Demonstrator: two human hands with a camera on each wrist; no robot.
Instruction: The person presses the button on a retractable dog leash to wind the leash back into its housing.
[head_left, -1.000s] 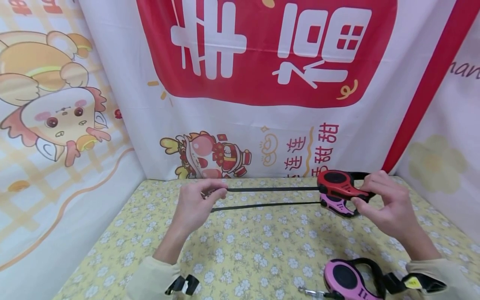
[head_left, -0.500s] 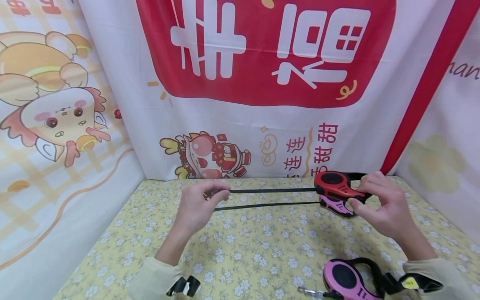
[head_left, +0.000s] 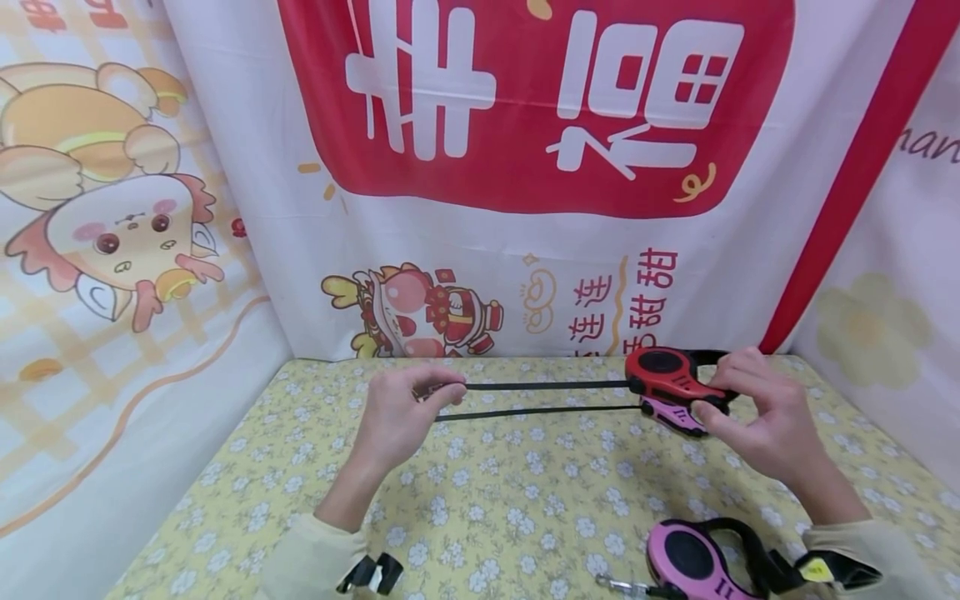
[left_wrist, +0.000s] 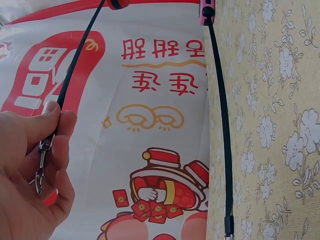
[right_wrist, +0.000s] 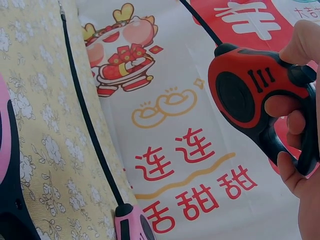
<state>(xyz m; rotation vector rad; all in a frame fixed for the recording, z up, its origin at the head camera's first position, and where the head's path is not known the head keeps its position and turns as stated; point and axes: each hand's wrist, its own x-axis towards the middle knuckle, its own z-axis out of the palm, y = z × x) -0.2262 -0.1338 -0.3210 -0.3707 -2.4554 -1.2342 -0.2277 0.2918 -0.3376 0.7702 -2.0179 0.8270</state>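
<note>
The right hand (head_left: pixel 772 417) had its fingers wrapped round the looped handle of a red leash (head_left: pixel 663 373), raised off the cloth. From that leash a black strap (head_left: pixel 547 386) ran taut toward nine o'clock, to the left hand (head_left: pixel 397 412). There thumb and fingers pinched the strap near its end, and a metal clip (left_wrist: pixel 40 175) hung before the palm.

At six o'clock from the red leash, as the head view saw it, a far pink leash (head_left: pixel 675 417) lay on the flowered cloth (head_left: pixel 517 492); the right wrist view showed the two well apart. Its thin cord (head_left: pixel 540 411) stretched toward nine o'clock, passing behind the left hand in the head view. The cloth's far edge met a white hanging (head_left: pixel 465 225), which bounded reach toward twelve o'clock.

A near pink leash (head_left: pixel 688 557) sat farther down at six o'clock, its body cut by the frame's lower edge, its silver clip (head_left: pixel 626 586) pointing toward nine. Between the forearms a broad stretch of cloth gave the hands sideways room, and more spread toward the table's left edge.
</note>
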